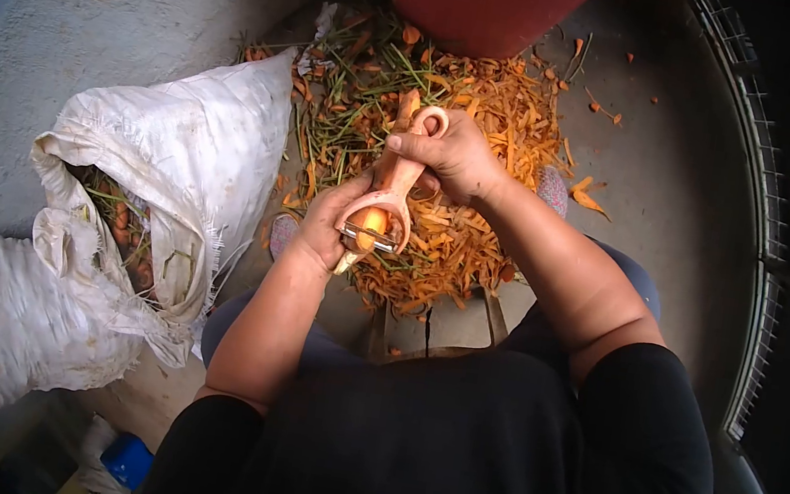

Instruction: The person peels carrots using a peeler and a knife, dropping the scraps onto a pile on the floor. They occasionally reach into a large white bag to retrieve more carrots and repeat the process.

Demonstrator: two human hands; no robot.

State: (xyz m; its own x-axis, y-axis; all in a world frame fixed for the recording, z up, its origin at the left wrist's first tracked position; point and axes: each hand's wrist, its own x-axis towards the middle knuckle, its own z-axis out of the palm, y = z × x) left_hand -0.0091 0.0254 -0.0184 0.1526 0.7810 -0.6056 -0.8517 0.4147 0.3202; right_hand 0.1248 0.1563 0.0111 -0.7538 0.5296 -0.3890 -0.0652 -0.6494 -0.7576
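Note:
My left hand [326, 220] is closed around the lower part of a carrot [407, 112], whose upper end points away from me. Above it, my right hand [453, 157] grips the handle of a pale Y-shaped peeler [401, 179]. The peeler's metal blade lies across the carrot near its lower end, where a bright orange peeled patch shows between the peeler's arms. A pale stem end sticks out below my left hand. Under both hands spreads a heap of orange peelings [454, 255].
Green stems [356, 90] lie at the heap's left. A white woven sack [188, 137] at the left stands open with carrots inside. A red container [490, 3] is at the top. Wire mesh [771, 229] borders the right, and a blue object [126, 460] lies lower left.

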